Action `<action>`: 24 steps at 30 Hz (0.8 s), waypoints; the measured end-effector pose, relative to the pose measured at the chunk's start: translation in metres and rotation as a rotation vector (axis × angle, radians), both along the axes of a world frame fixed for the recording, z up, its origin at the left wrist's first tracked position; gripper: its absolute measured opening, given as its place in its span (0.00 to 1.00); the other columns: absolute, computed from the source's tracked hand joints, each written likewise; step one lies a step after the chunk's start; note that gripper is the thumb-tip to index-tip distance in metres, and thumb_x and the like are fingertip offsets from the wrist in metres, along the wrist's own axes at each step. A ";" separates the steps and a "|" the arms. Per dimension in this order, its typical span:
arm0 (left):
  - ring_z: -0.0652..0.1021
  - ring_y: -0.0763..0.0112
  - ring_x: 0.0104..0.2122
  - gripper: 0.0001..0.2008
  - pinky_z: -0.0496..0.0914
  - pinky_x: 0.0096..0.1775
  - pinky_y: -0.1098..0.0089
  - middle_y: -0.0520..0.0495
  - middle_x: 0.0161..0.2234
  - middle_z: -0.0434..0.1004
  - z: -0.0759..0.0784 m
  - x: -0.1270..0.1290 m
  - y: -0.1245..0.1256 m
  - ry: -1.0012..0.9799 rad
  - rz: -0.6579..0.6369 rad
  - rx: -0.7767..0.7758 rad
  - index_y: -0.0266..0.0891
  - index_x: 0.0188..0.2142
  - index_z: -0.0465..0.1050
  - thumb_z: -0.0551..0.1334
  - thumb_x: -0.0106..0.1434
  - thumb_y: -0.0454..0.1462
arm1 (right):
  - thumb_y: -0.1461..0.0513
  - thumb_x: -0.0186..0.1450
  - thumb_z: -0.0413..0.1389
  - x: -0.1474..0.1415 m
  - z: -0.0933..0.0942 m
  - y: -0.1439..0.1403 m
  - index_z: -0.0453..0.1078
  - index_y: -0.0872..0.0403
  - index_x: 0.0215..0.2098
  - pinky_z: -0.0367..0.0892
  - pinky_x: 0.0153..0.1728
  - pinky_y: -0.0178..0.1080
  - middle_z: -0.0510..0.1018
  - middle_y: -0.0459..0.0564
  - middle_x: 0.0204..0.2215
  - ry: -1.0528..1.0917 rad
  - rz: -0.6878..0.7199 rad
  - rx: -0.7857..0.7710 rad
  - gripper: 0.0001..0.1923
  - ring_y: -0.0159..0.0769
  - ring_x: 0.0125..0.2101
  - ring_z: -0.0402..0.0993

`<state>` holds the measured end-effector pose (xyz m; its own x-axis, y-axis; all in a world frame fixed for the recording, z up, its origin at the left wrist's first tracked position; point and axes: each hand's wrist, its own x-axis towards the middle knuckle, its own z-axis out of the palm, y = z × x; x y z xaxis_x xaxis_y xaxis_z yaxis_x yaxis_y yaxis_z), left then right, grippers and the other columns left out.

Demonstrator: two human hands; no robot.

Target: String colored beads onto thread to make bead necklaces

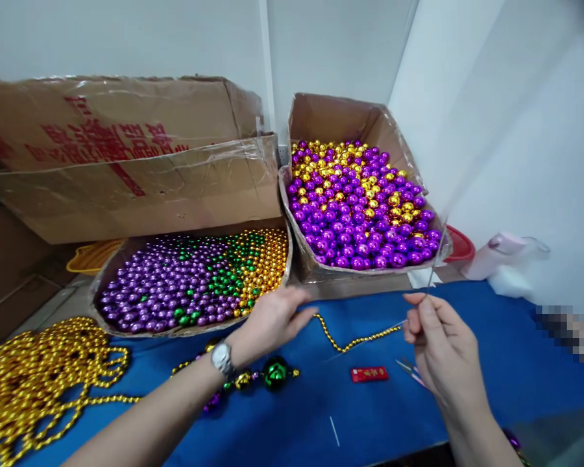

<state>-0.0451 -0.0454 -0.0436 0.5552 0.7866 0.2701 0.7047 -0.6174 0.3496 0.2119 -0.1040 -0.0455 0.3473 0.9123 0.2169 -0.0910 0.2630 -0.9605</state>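
My right hand (442,344) pinches a thin, needle-like wire (432,266) that points up and blurs against the wall. My left hand (275,318), wearing a wristwatch, reaches over the front edge of the lower bead box. Its thumb and fingers look apart, though slightly blurred. A short gold bead strand (343,350) dips between the hands, one end beside the left thumb, the other near the right fingers. Whether the left thumb touches it, I cannot tell. Below the left wrist lies a string with a large green ball (275,373) and smaller gold and purple ones.
Small purple, green and gold beads fill the near box (175,285); larger purple and gold balls (360,214) fill the other. Long gold bead strands (39,376) pile up at left. A red packet (368,374) and snips (411,371) lie on the blue tabletop (282,431).
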 end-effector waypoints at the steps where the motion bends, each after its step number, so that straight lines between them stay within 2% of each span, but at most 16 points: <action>1: 0.73 0.62 0.38 0.15 0.65 0.40 0.66 0.42 0.36 0.74 0.017 0.009 0.014 -0.040 0.036 0.098 0.39 0.42 0.70 0.51 0.67 0.45 | 0.55 0.66 0.53 -0.002 -0.001 -0.001 0.70 0.54 0.41 0.58 0.22 0.29 0.65 0.42 0.21 -0.020 0.005 -0.003 0.12 0.26 0.22 0.62; 3: 0.70 0.57 0.42 0.16 0.62 0.44 0.62 0.39 0.39 0.73 0.042 0.029 0.046 -0.004 0.121 0.246 0.37 0.42 0.70 0.50 0.67 0.44 | 0.54 0.67 0.52 -0.007 -0.003 -0.002 0.70 0.54 0.42 0.59 0.22 0.30 0.65 0.42 0.21 -0.061 0.006 -0.005 0.13 0.27 0.22 0.62; 5: 0.67 0.51 0.45 0.16 0.61 0.45 0.57 0.36 0.40 0.72 0.053 0.048 0.076 0.097 0.207 0.272 0.35 0.42 0.70 0.52 0.65 0.45 | 0.54 0.67 0.51 -0.011 -0.005 -0.003 0.69 0.54 0.42 0.59 0.22 0.31 0.65 0.43 0.21 -0.110 0.004 -0.005 0.14 0.28 0.21 0.63; 8: 0.67 0.46 0.44 0.14 0.60 0.45 0.51 0.35 0.37 0.73 0.047 0.068 0.110 0.157 0.222 0.227 0.34 0.38 0.71 0.63 0.57 0.42 | 0.53 0.67 0.50 -0.015 -0.005 -0.005 0.69 0.55 0.41 0.59 0.21 0.31 0.65 0.43 0.21 -0.188 0.003 -0.005 0.14 0.29 0.21 0.63; 11: 0.68 0.46 0.44 0.11 0.59 0.45 0.49 0.34 0.37 0.74 0.034 0.079 0.122 0.166 0.216 0.197 0.33 0.38 0.72 0.64 0.54 0.35 | 0.54 0.68 0.49 -0.018 -0.005 -0.008 0.69 0.55 0.41 0.62 0.23 0.32 0.66 0.43 0.20 -0.284 0.045 -0.020 0.14 0.29 0.22 0.65; 13: 0.68 0.47 0.45 0.12 0.59 0.46 0.49 0.34 0.39 0.73 0.033 0.081 0.119 0.146 0.212 0.189 0.32 0.41 0.71 0.61 0.56 0.33 | 0.55 0.69 0.48 -0.019 -0.005 -0.011 0.69 0.54 0.41 0.63 0.25 0.33 0.67 0.43 0.21 -0.350 0.071 -0.032 0.13 0.29 0.22 0.66; 16: 0.70 0.53 0.43 0.15 0.63 0.44 0.54 0.35 0.43 0.70 0.042 0.074 0.101 0.095 0.195 0.190 0.33 0.46 0.67 0.58 0.59 0.34 | 0.56 0.69 0.47 -0.022 -0.006 -0.016 0.69 0.54 0.42 0.64 0.27 0.32 0.68 0.43 0.21 -0.443 0.107 -0.058 0.13 0.29 0.23 0.67; 18: 0.72 0.61 0.40 0.15 0.66 0.42 0.60 0.38 0.43 0.69 0.050 0.063 0.080 -0.097 0.151 0.140 0.34 0.47 0.66 0.57 0.61 0.36 | 0.56 0.69 0.47 -0.025 -0.009 -0.019 0.69 0.54 0.42 0.65 0.25 0.32 0.68 0.43 0.21 -0.499 0.145 -0.072 0.13 0.30 0.23 0.68; 20: 0.72 0.66 0.37 0.13 0.69 0.40 0.65 0.42 0.42 0.70 0.053 0.045 0.055 -0.477 0.069 -0.043 0.35 0.45 0.66 0.59 0.61 0.37 | 0.57 0.69 0.47 -0.029 -0.014 -0.022 0.69 0.53 0.44 0.65 0.24 0.31 0.69 0.42 0.21 -0.549 0.177 -0.072 0.13 0.29 0.22 0.68; 22: 0.73 0.68 0.37 0.13 0.71 0.38 0.67 0.44 0.41 0.70 0.050 0.024 0.028 -0.879 -0.005 -0.348 0.36 0.44 0.67 0.61 0.60 0.37 | 0.58 0.70 0.47 -0.032 -0.021 -0.025 0.68 0.51 0.47 0.65 0.24 0.31 0.70 0.42 0.22 -0.631 0.223 -0.060 0.12 0.29 0.22 0.69; 24: 0.74 0.68 0.37 0.13 0.73 0.38 0.66 0.46 0.42 0.70 0.041 0.003 0.004 -1.164 0.012 -0.640 0.38 0.45 0.67 0.61 0.60 0.35 | 0.60 0.69 0.47 -0.036 -0.029 -0.026 0.69 0.51 0.47 0.67 0.28 0.32 0.74 0.45 0.27 -0.738 0.264 0.011 0.12 0.31 0.27 0.72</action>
